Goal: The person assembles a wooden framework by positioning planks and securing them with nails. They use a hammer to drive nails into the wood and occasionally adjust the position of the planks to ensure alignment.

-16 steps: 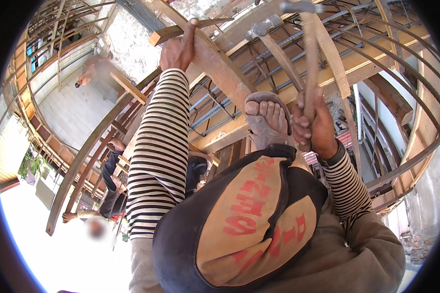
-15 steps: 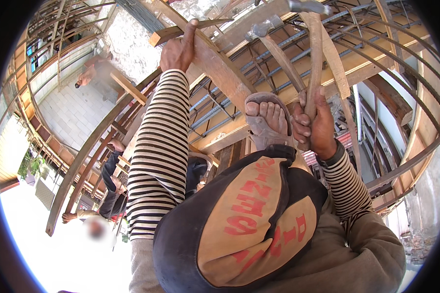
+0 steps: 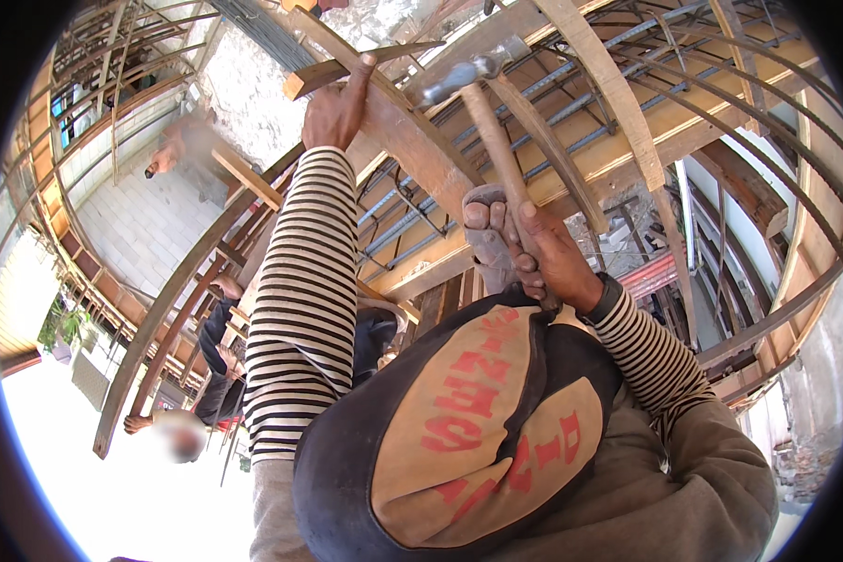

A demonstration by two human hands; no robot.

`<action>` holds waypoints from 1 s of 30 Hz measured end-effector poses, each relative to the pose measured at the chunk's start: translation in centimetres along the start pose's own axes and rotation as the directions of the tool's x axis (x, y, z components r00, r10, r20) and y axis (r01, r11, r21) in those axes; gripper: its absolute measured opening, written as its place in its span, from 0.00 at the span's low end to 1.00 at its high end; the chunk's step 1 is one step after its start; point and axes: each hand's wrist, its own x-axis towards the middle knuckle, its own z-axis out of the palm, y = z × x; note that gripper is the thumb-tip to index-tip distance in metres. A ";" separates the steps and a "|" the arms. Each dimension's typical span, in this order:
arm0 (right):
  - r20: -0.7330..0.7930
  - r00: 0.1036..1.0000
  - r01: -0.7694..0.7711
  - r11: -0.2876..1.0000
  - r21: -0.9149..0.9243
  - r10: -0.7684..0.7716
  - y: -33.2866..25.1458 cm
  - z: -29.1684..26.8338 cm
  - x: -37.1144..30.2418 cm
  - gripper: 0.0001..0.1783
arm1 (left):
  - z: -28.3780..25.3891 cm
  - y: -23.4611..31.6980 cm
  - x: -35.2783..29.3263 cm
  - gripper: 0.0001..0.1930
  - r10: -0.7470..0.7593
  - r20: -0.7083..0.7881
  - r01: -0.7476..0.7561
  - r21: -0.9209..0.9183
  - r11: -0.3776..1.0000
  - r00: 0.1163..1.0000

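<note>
In my right hand (image 3: 557, 258), a hammer (image 3: 496, 150) is gripped near the lower end of its wooden handle. Its metal head is up by a long wooden beam (image 3: 421, 140). My left hand (image 3: 334, 117) is closed at the beam's upper part, thumb stretched up across a tapered wood strip (image 3: 323, 75); its other fingers are mostly hidden. The strip lies crosswise over the beam, its thin end pointing right. Behind the hammer, a second wooden handle (image 3: 553, 150) slants over the steel bars. My sandalled foot (image 3: 487, 225) rests at the beam's lower end.
Ribbed steel bars (image 3: 412, 211) run through a plywood-sided form (image 3: 412, 272) below. Curved bars (image 3: 768, 126) arch at the right. Another person (image 3: 215, 365) is at lower left beside long timbers (image 3: 150, 328); a further person (image 3: 183, 145) is at upper left.
The hammer in my right hand has swung down and left, bringing its head toward the beam. My right hand has moved lower and left. My left hand stays nearly in place.
</note>
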 end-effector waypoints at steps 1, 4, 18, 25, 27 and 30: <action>0.017 1.000 -0.013 1.000 0.000 0.013 0.0 0.0 0.1 0.25 | 0.1 -0.2 0.3 0.61 0.026 -0.016 -0.026 0.003 1.000 1.000; -0.156 0.952 0.254 0.964 -0.078 -0.263 -1.5 -0.4 -0.9 0.24 | 0.4 -1.2 0.9 0.61 0.065 -0.060 -0.069 -0.058 0.996 0.996; -0.040 0.769 0.638 0.770 -0.025 -0.639 -1.2 -1.6 -1.6 0.18 | -0.5 -0.2 -0.1 0.57 0.023 -0.019 -0.024 -0.052 0.998 1.000; 0.109 0.687 0.575 0.447 -0.685 -0.718 2.7 -1.5 2.9 0.23 | -0.3 0.0 0.5 0.57 0.062 -0.023 -0.063 -0.019 0.998 0.998; -0.007 0.842 0.466 0.735 -0.492 -0.539 1.7 -0.9 2.0 0.22 | -0.2 0.2 1.1 0.57 0.118 -0.063 -0.122 -0.062 0.991 0.991; -0.089 0.763 0.584 0.741 -0.333 -0.641 -0.6 0.3 -0.5 0.23 | -1.0 -0.4 -0.1 0.57 0.027 0.053 -0.024 -0.060 0.998 0.998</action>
